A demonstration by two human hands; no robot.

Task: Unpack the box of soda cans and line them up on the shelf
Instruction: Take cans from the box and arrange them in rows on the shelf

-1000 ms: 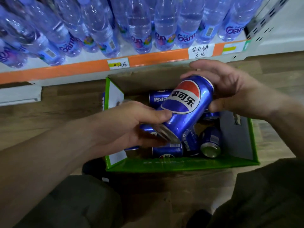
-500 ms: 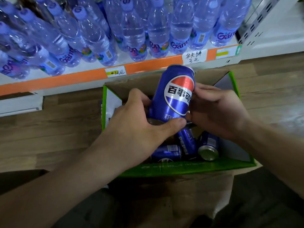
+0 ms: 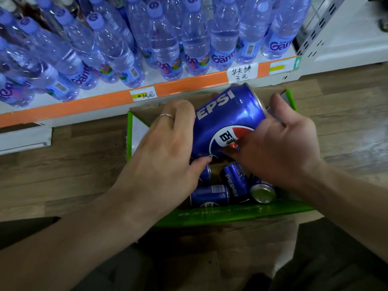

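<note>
A blue Pepsi can (image 3: 227,118) hangs tilted above the open green cardboard box (image 3: 231,215), its top pointing to the far right. My left hand (image 3: 168,152), with a ring on one finger, grips the can's left side. My right hand (image 3: 279,148) holds its lower right side, thumb across the logo. Several more blue cans (image 3: 210,195) lie on their sides in the bottom of the box, one showing its silver end (image 3: 263,193). The shelf (image 3: 184,87) with an orange price strip runs just beyond the box.
Rows of clear water bottles (image 3: 163,45) with purple caps fill the shelf above the strip. A handwritten price tag (image 3: 241,72) sits on the strip. The box stands on a wood-look floor (image 3: 63,164). A white shelf upright (image 3: 323,28) rises at the right.
The can has turned in my hands so the PEPSI lettering faces up, and it tilts more to the right. My right hand has slid lower on it. The view has shifted slightly.
</note>
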